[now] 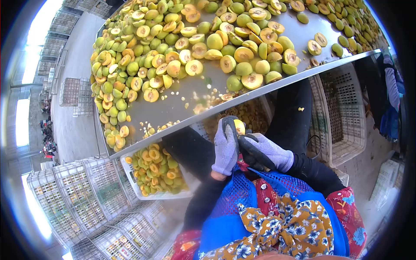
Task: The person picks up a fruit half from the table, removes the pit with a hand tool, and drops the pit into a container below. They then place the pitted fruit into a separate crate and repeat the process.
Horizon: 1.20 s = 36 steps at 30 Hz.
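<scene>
In the head view, my left hand [226, 145], in a lilac glove with dark coated fingers, is closed around a yellow fruit half [239, 126]. My right hand [265, 152], gloved alike, presses close beside it with fingers curled. Whatever those right fingers hold is hidden. Both hands are together above my lap, just below the table's near edge. On the metal table [208, 93] lies a large heap of green-yellow stone fruit halves [173, 47], many with cut faces up. Small pale kernels and wet pulp are scattered near the edge.
A white crate [186, 193] of pitted-looking fruit halves stands left of my legs. Another container with scraps [255, 113] sits between my knees. Pale plastic crates [351, 125] stand at right, with stacked crates [82, 186] at left. Another person's sleeve [392, 86] shows far right.
</scene>
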Motion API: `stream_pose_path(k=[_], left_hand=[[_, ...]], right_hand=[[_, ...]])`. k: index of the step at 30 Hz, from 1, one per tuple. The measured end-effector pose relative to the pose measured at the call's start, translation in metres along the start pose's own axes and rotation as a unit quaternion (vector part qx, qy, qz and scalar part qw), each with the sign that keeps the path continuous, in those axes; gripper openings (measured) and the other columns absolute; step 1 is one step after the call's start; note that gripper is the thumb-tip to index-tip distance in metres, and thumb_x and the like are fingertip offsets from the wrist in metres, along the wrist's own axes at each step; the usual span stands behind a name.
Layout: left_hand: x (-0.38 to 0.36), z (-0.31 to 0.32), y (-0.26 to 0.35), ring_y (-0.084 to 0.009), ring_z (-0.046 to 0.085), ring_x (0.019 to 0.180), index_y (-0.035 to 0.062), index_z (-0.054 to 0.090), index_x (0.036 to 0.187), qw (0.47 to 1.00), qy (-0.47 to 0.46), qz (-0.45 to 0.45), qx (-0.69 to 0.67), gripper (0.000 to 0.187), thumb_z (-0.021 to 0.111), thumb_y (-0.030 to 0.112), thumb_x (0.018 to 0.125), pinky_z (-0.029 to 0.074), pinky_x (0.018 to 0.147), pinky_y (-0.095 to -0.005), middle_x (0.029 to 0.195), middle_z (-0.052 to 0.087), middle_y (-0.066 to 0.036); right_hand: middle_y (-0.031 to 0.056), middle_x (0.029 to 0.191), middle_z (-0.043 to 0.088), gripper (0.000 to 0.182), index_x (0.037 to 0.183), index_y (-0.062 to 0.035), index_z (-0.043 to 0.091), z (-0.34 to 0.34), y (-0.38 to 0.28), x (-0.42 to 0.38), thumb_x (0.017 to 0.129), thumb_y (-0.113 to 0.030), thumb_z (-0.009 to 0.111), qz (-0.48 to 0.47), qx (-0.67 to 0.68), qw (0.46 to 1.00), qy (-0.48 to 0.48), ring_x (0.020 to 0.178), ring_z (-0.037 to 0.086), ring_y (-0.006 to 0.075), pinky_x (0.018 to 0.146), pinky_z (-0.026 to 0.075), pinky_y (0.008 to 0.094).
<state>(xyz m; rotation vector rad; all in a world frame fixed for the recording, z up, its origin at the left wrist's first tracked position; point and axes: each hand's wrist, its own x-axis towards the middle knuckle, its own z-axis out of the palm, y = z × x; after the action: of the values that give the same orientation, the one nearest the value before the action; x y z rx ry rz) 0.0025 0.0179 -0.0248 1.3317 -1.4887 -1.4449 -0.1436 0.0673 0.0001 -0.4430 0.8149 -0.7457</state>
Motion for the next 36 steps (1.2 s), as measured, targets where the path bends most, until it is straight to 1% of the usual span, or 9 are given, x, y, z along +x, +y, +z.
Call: stream_pose_path(k=[4, 7, 11, 14, 17, 20, 23, 26, 36], left_hand=[[-0.004, 0.002, -0.004, -0.0232, 0.067, 0.090, 0.0036, 0.050, 0.119, 0.973, -0.049, -0.046, -0.221, 0.036, 0.038, 0.035, 0.107, 0.056, 0.081, -0.0346, 0.100, 0.064, -0.015], [0.001, 0.008, -0.009, -0.0259, 0.068, 0.092, 0.0028, 0.048, 0.120, 0.948, -0.086, -0.003, -0.308, 0.041, 0.034, 0.039, 0.107, 0.056, 0.083, -0.0369, 0.102, 0.064, -0.017], [0.005, 0.010, 0.000, -0.0314, 0.067, 0.093, 0.0025, 0.048, 0.120, 0.942, -0.118, 0.005, -0.313, 0.047, 0.036, 0.046, 0.105, 0.057, 0.083, -0.0414, 0.105, 0.064, -0.019], [0.002, 0.013, -0.002, -0.0314, 0.067, 0.093, 0.0023, 0.048, 0.119, 0.943, -0.113, 0.031, -0.312, 0.046, 0.037, 0.045, 0.105, 0.057, 0.083, -0.0414, 0.104, 0.064, -0.020], [0.000, 0.008, -0.004, -0.0286, 0.068, 0.094, 0.0017, 0.049, 0.118, 0.939, -0.120, -0.037, -0.319, 0.044, 0.035, 0.042, 0.106, 0.057, 0.084, -0.0397, 0.102, 0.064, -0.017], [-0.001, 0.014, 0.004, -0.0280, 0.068, 0.092, 0.0017, 0.049, 0.118, 0.949, -0.097, 0.002, -0.298, 0.045, 0.036, 0.043, 0.106, 0.058, 0.081, -0.0383, 0.100, 0.064, -0.016], [0.000, 0.017, 0.004, -0.0269, 0.069, 0.089, 0.0022, 0.050, 0.118, 0.947, -0.070, -0.044, -0.311, 0.045, 0.037, 0.044, 0.106, 0.059, 0.078, -0.0368, 0.099, 0.065, -0.016], [0.000, 0.020, 0.016, -0.0257, 0.069, 0.085, 0.0031, 0.052, 0.117, 0.953, -0.029, -0.056, -0.297, 0.045, 0.037, 0.044, 0.106, 0.059, 0.078, -0.0363, 0.098, 0.065, -0.015], [0.005, 0.015, 0.005, -0.0224, 0.068, 0.079, 0.0043, 0.055, 0.114, 0.981, -0.001, -0.019, -0.196, 0.037, 0.039, 0.037, 0.106, 0.057, 0.075, -0.0324, 0.097, 0.065, -0.013]], right_hand=[[0.0007, 0.060, 0.049, 0.035, 0.099, -0.0059, 0.055, -0.015, -0.003, -0.002, 0.102, -0.041, 0.050, 0.109, 0.274, 0.952, -0.081, 0.041, 0.046, 0.0074, 0.034, 0.034, 0.0184], [0.0016, 0.058, 0.046, 0.036, 0.101, -0.0044, 0.055, -0.030, 0.016, 0.009, 0.103, -0.039, 0.047, 0.179, 0.518, 0.797, -0.255, 0.038, 0.044, 0.0079, 0.031, 0.034, 0.0186], [0.0026, 0.056, 0.043, 0.038, 0.102, -0.0028, 0.056, -0.033, 0.026, 0.007, 0.103, -0.040, 0.046, 0.143, 0.547, 0.772, -0.290, 0.035, 0.038, 0.0075, 0.029, 0.033, 0.0189], [0.0024, 0.056, 0.042, 0.039, 0.103, -0.0031, 0.055, -0.037, 0.022, 0.004, 0.103, -0.041, 0.045, 0.160, 0.497, 0.814, -0.257, 0.035, 0.038, 0.0069, 0.028, 0.032, 0.0187], [0.0023, 0.056, 0.042, 0.038, 0.102, -0.0037, 0.054, -0.032, 0.017, 0.000, 0.103, -0.041, 0.046, 0.177, 0.503, 0.813, -0.233, 0.035, 0.038, 0.0073, 0.028, 0.032, 0.0187], [0.0019, 0.056, 0.041, 0.037, 0.100, -0.0045, 0.054, -0.037, 0.041, 0.009, 0.102, -0.041, 0.046, 0.106, 0.523, 0.784, -0.317, 0.035, 0.039, 0.0081, 0.029, 0.032, 0.0188], [0.0014, 0.055, 0.042, 0.038, 0.099, -0.0047, 0.054, -0.024, 0.021, 0.000, 0.102, -0.042, 0.047, 0.123, 0.498, 0.824, -0.239, 0.036, 0.041, 0.0087, 0.030, 0.031, 0.0189], [0.0005, 0.054, 0.044, 0.039, 0.097, -0.0052, 0.055, -0.013, 0.013, -0.006, 0.102, -0.043, 0.048, 0.041, 0.340, 0.928, -0.145, 0.036, 0.042, 0.0090, 0.030, 0.031, 0.0198], [0.0005, 0.061, 0.051, 0.037, 0.090, -0.0050, 0.060, -0.002, 0.006, -0.008, 0.101, -0.040, 0.053, -0.018, 0.120, 0.993, 0.009, 0.048, 0.046, 0.0063, 0.043, 0.034, 0.0206]])
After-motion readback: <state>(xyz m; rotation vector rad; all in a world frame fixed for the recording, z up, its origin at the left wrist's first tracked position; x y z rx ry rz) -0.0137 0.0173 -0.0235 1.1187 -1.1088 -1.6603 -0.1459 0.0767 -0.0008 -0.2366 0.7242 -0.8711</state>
